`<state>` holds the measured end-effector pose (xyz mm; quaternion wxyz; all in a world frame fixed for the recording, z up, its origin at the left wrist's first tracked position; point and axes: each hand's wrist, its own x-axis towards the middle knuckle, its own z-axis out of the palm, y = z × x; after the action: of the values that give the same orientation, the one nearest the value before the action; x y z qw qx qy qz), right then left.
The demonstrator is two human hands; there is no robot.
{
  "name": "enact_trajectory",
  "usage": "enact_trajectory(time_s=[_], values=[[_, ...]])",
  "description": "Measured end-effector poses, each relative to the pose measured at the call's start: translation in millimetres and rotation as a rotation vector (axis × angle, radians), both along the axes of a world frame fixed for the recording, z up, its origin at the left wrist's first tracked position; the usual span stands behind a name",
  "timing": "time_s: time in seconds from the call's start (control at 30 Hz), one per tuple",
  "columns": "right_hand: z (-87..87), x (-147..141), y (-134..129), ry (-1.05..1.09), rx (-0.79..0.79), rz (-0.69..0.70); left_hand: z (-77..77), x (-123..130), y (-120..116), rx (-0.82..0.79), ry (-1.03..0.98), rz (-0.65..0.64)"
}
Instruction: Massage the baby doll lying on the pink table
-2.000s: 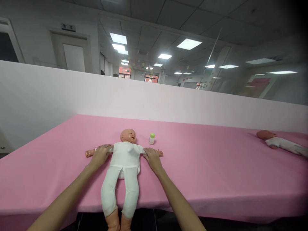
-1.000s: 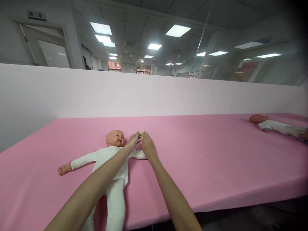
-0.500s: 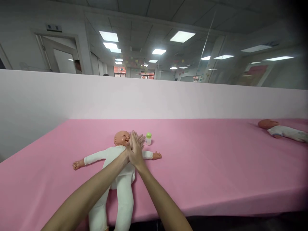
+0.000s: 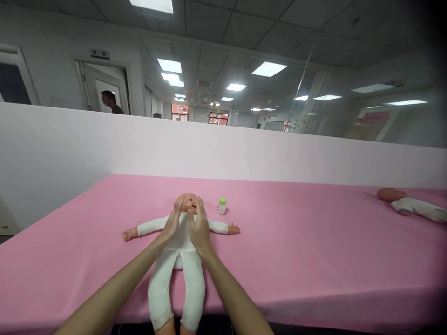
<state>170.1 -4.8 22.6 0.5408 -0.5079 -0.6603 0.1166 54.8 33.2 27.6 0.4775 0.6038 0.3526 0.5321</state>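
Observation:
A baby doll (image 4: pixel 188 258) in a white suit lies on its back on the pink-covered table (image 4: pixel 296 242), arms spread and legs toward me. Over its chest and beside its head are both my hands, a gap between the palms. My left hand (image 4: pixel 173 218) is open with fingers stretched upward, on the left side of the doll's chest. On the other side, my right hand (image 4: pixel 199 228) is open too, fingers extended near the doll's cheek. Whether either hand touches the doll I cannot tell. A small bottle with a green cap (image 4: pixel 221 206) stands right of the doll's head.
Another doll (image 4: pixel 414 204) lies at the far right of the table. A white padded wall (image 4: pixel 244 151) runs along the back, with glass above it. Behind it, near a doorway, a person (image 4: pixel 111 102) is seen.
My hands were pressed together palm to palm above the doll's chest; now they are apart, the left one having moved left. My view has tilted up slightly, and the person shows more fully.

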Motion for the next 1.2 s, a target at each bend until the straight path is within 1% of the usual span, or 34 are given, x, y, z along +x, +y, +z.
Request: enact_trajectory(time_s=[0.07,0.1,0.13,0.2,0.27,0.33,0.43,0.5,0.57,0.63,0.73,0.83,0.9,0.97,1.03,1.07,1.13,1.2], values=[[-14.5,14,11,-0.016,-0.065,-0.099,-19.6,-21,5,0.065,0.178,0.104],[-23.6,20,17,-0.054,-0.109,-0.117,-30.9,-31,8,0.073,0.29,0.138],[-33.2,26,22,-0.111,-0.159,-0.111,-42.4,-39,12,0.076,0.398,0.142],[-50.9,36,32,-0.246,-0.251,-0.063,-63.1,-51,20,0.068,0.541,0.111],[-63.5,45,39,-0.378,-0.291,-0.036,-77.6,-59,26,0.097,0.7,0.095],[-70.2,58,41,-0.489,-0.274,-0.078,-85.0,-66,28,0.18,0.885,0.135],[-74.2,84,37,-0.622,-0.22,-0.21,-88.2,-80,27,0.323,1.107,0.267],[-75.7,104,33,-0.673,-0.2,-0.282,-88.9,-92,24,0.376,1.209,0.371],[-75.8,121,29,-0.69,-0.203,-0.317,-88.5,-103,21,0.393,1.265,0.45],[-73.0,129,27,-0.674,-0.209,-0.327,-84.7,-110,20,0.388,1.277,0.472],[-62.9,120,27,-0.605,-0.174,-0.289,-70.4,-105,20,0.371,1.181,0.408],[-52.7,91,29,-0.458,-0.216,-0.194,-54.3,-80,21,0.283,0.902,0.333],[-49.5,69,29,-0.389,-0.275,-0.09,-50.1,-60,21,0.197,0.703,0.24],[-49.2,53,27,-0.4,-0.309,0.035,-52.7,-43,20,0.131,0.615,0.092],[-50.2,46,24,-0.452,-0.337,0.124,-58.8,-36,17,0.124,0.677,-0.024],[-50.7,46,22,-0.476,-0.357,0.135,-61.7,-36,16,0.14,0.736,-0.053],[-51.8,54,19,-0.524,-0.39,0.091,-65.7,-44,14,0.171,0.857,-0.037],[-53.3,68,16,-0.591,-0.403,0.001,-67.0,-59,12,0.172,0.977,0.028]])
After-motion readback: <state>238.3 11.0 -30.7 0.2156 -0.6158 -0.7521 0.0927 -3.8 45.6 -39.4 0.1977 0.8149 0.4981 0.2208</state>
